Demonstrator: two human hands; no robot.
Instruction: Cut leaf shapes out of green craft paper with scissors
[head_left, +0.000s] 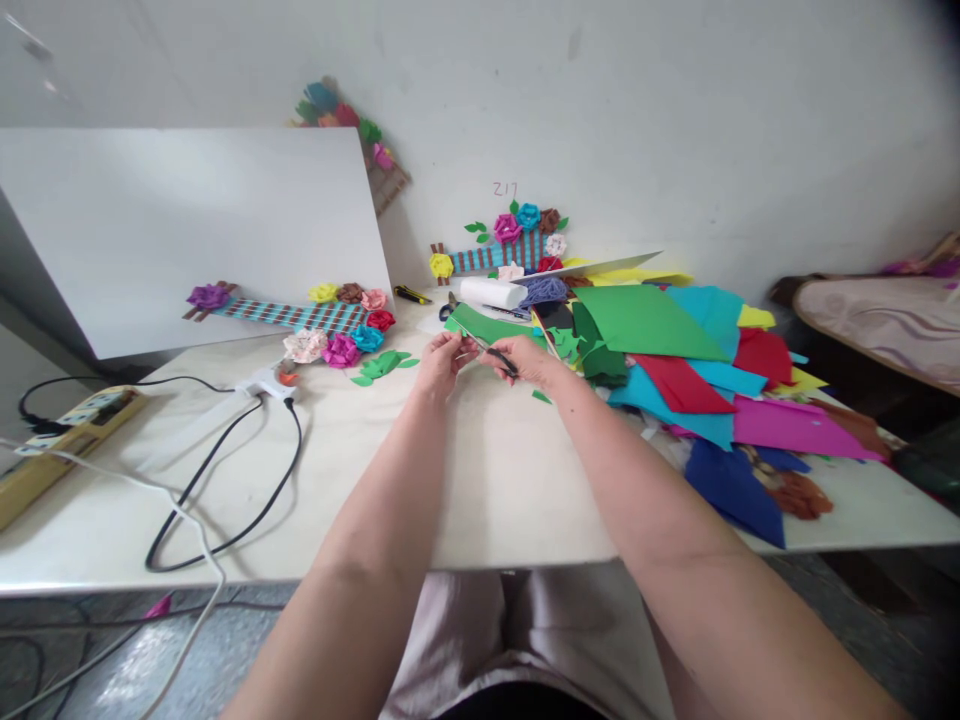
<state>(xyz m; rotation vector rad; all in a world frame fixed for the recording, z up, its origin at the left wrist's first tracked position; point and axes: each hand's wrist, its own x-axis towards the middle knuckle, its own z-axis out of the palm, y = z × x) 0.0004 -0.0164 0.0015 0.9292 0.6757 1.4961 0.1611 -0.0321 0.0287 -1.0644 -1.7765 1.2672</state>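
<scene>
My right hand (527, 361) is closed around black-handled scissors (504, 362), whose blades point up and left. Close beside it, my left hand (442, 362) pinches the edge of a green paper strip (491, 328) by the blade tips. Cut green paper leaves (385, 364) lie in a small heap to the left of my hands. One loose leaf (541, 397) rests below my right hand. Green scraps (562, 343) lie just to the right.
Coloured paper sheets (652, 320) pile up on the right. Flower-decorated guitar shapes (300, 316) lean at the back. A white roll (491, 292), blue yarn (544, 291) and a yellow-black cutter (412, 295) lie behind my hands. A glue gun (268, 384), cables and a power strip (75, 430) occupy the left.
</scene>
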